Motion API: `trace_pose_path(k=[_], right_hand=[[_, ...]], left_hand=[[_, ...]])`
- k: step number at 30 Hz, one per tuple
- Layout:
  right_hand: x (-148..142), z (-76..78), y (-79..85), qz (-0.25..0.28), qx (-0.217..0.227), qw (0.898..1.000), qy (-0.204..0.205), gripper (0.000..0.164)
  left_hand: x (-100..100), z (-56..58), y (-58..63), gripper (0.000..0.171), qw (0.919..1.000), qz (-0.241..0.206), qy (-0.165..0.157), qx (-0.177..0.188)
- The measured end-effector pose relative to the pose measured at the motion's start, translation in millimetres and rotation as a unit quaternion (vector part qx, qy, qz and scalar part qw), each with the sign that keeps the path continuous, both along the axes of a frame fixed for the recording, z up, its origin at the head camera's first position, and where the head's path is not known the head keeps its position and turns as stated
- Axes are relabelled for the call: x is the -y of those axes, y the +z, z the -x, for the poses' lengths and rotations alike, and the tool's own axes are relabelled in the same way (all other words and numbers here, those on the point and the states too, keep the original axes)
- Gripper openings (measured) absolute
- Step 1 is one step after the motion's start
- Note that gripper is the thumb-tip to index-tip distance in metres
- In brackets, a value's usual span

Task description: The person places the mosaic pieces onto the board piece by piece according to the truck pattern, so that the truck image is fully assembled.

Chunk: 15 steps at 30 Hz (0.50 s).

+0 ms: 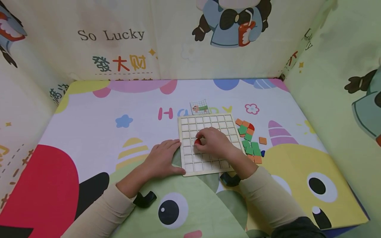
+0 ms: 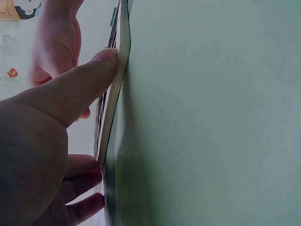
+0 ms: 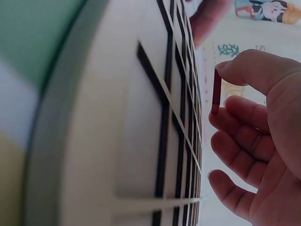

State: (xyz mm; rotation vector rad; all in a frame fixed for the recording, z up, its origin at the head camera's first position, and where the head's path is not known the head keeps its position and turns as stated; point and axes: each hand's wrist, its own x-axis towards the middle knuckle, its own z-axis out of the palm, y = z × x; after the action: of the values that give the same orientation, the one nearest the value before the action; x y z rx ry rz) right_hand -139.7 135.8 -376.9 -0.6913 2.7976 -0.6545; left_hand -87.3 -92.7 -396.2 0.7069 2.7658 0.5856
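Observation:
A square wooden grid board [image 1: 195,170] lies on the table. My right hand [image 1: 215,142] is over its middle, pinching a small red tile [image 1: 197,141] with a rounded edge between thumb and fingertip. In the right wrist view that tile [image 3: 217,89] appears edge-on, thin and upright, beside the grid's raised bars; the other fingers curve loosely below it. My left hand [image 1: 162,158] rests at the board's left side, fingertips against the edge and thumb near the front left corner. The left wrist view shows the left thumb [image 2: 94,75] pressing the board's rim [image 2: 113,103].
Orange, green and red tiles [image 1: 249,148] lie scattered along the board's right side, with a small dark blue piece [image 1: 263,153] among them. A picture card [image 1: 200,107] showing a gridded animal lies behind the board. Printed cloth walls [image 1: 172,39] enclose the back and sides.

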Motion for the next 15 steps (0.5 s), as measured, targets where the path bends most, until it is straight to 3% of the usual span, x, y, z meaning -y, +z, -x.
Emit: trace_pose_path(k=[15], right_hand=[[17, -2.6, -3.9, -0.021, -0.008, 1.000, 0.014, 0.025]], left_hand=[[1, -0.3, -1.5, 0.097, 1.0000, -0.002, -0.002, -0.002]])
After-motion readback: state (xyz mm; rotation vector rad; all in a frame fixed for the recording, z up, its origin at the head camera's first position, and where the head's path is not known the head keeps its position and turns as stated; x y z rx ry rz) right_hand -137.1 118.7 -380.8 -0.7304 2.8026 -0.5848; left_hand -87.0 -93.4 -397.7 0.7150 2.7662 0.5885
